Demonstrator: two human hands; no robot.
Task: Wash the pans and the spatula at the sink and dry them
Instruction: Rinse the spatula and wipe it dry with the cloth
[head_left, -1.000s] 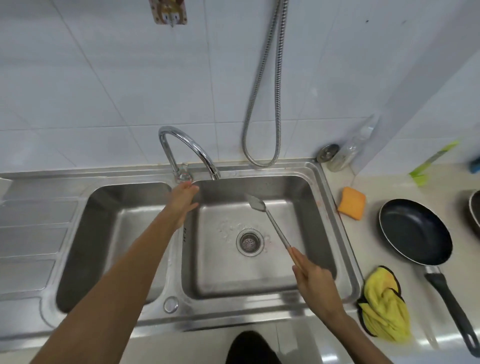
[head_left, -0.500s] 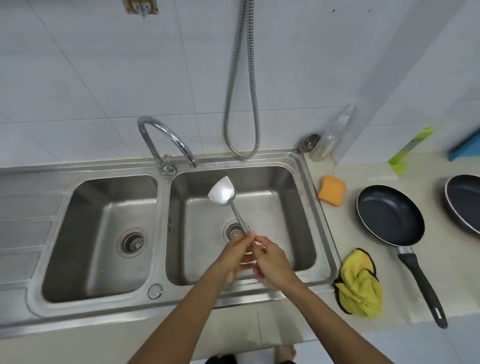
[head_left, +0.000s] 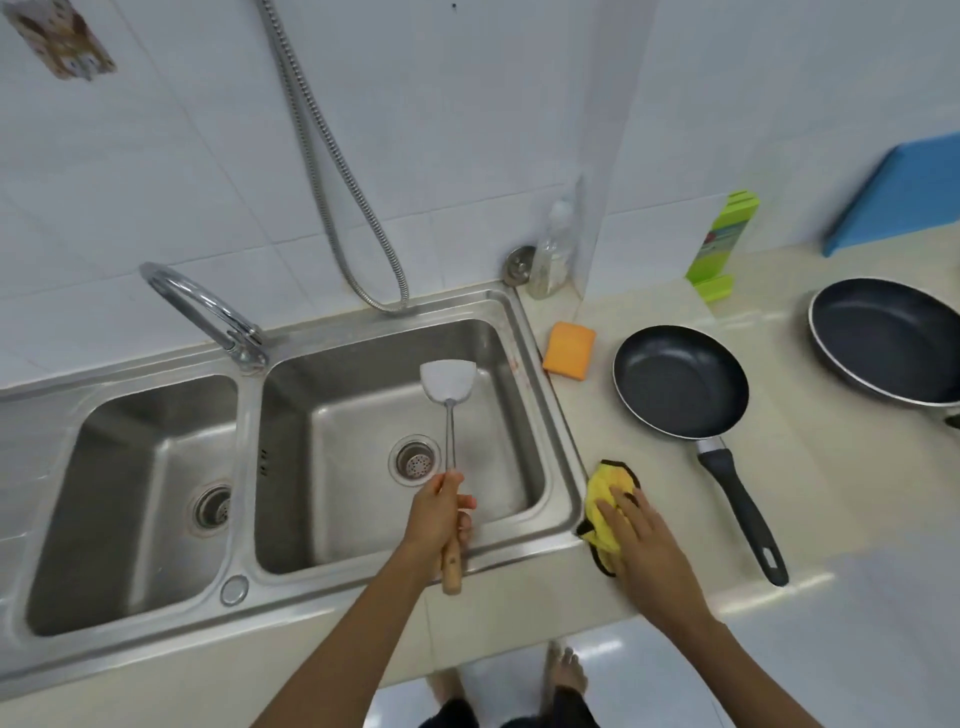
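White tile backs the steel sink (head_left: 337, 584). My left hand (head_left: 439, 512) grips the spatula (head_left: 449, 395) by its wooden handle, flat metal blade over the right basin, likely so drips fall there. My right hand (head_left: 641, 540) lies flat-fingered on the fluffy yellow cloth (head_left: 602, 493), presumably for drying. Beyond it, on the glossy beige counter (head_left: 857, 493), sit the small pan (head_left: 680, 382) and the large pan (head_left: 888, 338), both dark and nonstick.

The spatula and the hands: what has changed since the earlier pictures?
The spatula passed from the right hand to the left hand, which now grips its handle alone. The right hand moved right onto the yellow cloth. The pans and the sponge stayed in place.
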